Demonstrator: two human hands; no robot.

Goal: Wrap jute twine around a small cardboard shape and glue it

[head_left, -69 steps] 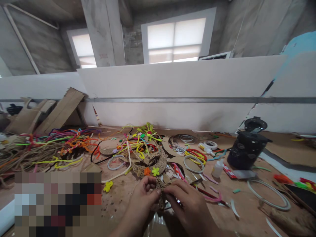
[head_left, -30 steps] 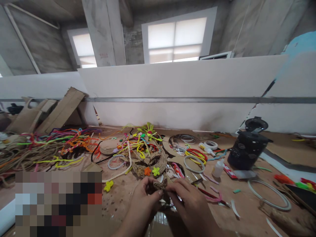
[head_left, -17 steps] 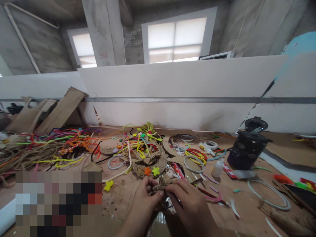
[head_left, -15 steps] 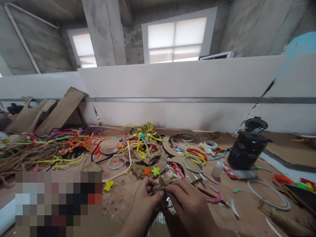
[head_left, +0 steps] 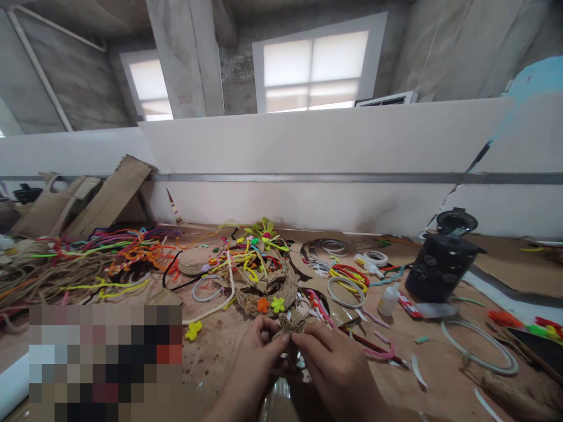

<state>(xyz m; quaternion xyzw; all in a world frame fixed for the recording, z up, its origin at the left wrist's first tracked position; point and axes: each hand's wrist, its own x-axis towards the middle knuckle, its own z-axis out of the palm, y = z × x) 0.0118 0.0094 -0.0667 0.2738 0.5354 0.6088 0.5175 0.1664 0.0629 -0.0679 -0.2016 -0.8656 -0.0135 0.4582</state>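
A small jute twine piece (head_left: 291,324) is pinched between both my hands low in the middle of the view. My left hand (head_left: 257,357) grips its left side, fingers curled. My right hand (head_left: 336,366) closes on its right side from above. Just beyond them lies a jute-wrapped crescent (head_left: 272,293) with orange and green felt flowers, among coloured pipe cleaners (head_left: 246,258).
Piles of pipe cleaners and jute (head_left: 83,264) cover the left of the table, cardboard sheets (head_left: 105,196) leaning behind. To the right are plastic rings (head_left: 345,291), a small white glue bottle (head_left: 389,299), tape rolls (head_left: 375,258), a black perforated container (head_left: 440,264) and a large ring (head_left: 479,346).
The twine piece has been turned and worked between my fingers, shifting slightly up and down. Both hands stay in the same spot.
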